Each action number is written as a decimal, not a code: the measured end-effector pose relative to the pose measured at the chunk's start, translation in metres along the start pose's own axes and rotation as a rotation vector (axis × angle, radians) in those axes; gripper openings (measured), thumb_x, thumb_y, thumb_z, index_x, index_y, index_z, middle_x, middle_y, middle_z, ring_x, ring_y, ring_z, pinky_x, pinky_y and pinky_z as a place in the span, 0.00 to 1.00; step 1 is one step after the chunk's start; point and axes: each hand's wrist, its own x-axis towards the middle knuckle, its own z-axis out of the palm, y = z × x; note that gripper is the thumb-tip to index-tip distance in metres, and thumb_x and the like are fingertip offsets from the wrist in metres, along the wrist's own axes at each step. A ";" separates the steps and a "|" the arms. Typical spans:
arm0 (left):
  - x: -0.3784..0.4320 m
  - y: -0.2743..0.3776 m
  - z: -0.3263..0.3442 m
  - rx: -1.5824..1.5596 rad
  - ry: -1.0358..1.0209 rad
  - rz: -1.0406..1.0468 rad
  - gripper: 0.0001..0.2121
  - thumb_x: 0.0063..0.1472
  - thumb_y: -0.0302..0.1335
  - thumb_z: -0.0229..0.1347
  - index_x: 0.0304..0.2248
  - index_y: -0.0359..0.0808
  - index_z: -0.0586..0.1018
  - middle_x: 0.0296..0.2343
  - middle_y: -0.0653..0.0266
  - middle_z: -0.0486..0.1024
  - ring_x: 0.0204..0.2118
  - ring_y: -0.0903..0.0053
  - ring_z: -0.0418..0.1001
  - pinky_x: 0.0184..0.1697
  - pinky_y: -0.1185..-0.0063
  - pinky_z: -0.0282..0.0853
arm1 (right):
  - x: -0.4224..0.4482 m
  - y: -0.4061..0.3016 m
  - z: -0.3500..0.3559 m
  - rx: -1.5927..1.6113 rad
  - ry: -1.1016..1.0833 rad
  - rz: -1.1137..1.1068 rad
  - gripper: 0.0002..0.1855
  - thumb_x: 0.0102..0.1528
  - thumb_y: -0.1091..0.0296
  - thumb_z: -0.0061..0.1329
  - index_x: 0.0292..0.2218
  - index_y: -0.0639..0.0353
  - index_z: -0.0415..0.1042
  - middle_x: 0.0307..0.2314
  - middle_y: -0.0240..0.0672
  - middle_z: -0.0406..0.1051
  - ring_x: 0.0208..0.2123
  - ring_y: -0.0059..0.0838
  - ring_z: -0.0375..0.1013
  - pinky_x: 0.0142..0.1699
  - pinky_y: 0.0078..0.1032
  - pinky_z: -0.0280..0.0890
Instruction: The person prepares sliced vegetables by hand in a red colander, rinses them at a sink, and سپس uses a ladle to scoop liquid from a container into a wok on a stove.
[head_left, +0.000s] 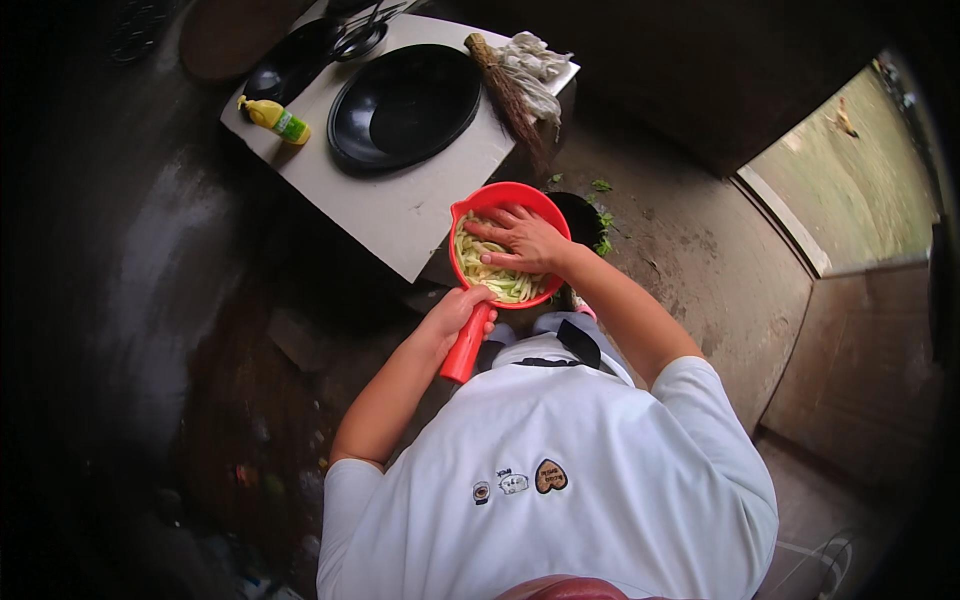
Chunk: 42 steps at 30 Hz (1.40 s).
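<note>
A red plastic ladle (466, 346) with a long thick handle and a pouring lip is in front of me, tilted a little. Pale green vegetable strips (517, 286) lie in its bowl. My left hand (459, 311) is closed round the handle near the bowl, its thumb towards the rim. My right hand (525, 240) rests on the strips with its fingers spread and palm down. Whether it grips any strips cannot be seen.
A white-topped stove counter (405, 232) holds a large black wok (420, 112), a yellow squeeze bottle (279, 121), a straw brush (502, 86) and a crumpled cloth (532, 67). Behind the ladle, a dark round container (576, 217) stands on the floor near scattered green leaves (604, 221). An open doorway (847, 172) is at right.
</note>
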 end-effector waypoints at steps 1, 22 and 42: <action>0.006 0.003 0.006 -0.023 0.020 -0.014 0.06 0.50 0.30 0.48 0.24 0.36 0.68 0.16 0.66 0.67 0.14 0.81 0.65 0.16 0.83 0.63 | 0.002 0.008 -0.002 0.011 -0.022 -0.015 0.31 0.50 0.38 0.29 0.53 0.33 0.48 0.52 0.38 0.47 0.53 0.44 0.45 0.54 0.40 0.42; 0.075 0.028 0.095 -0.191 0.256 -0.213 0.07 0.50 0.31 0.47 0.23 0.35 0.68 0.15 0.65 0.67 0.14 0.80 0.65 0.17 0.81 0.63 | -0.008 0.117 0.003 0.428 -0.167 -0.235 0.32 0.49 0.40 0.33 0.53 0.39 0.49 0.51 0.45 0.46 0.53 0.48 0.44 0.56 0.38 0.39; 0.091 0.050 0.104 -0.264 0.330 -0.316 0.06 0.50 0.31 0.46 0.24 0.38 0.65 0.15 0.65 0.67 0.14 0.81 0.64 0.16 0.82 0.63 | 0.004 0.136 0.011 0.480 -0.217 -0.274 0.32 0.49 0.40 0.32 0.53 0.37 0.47 0.52 0.42 0.45 0.54 0.45 0.42 0.56 0.37 0.39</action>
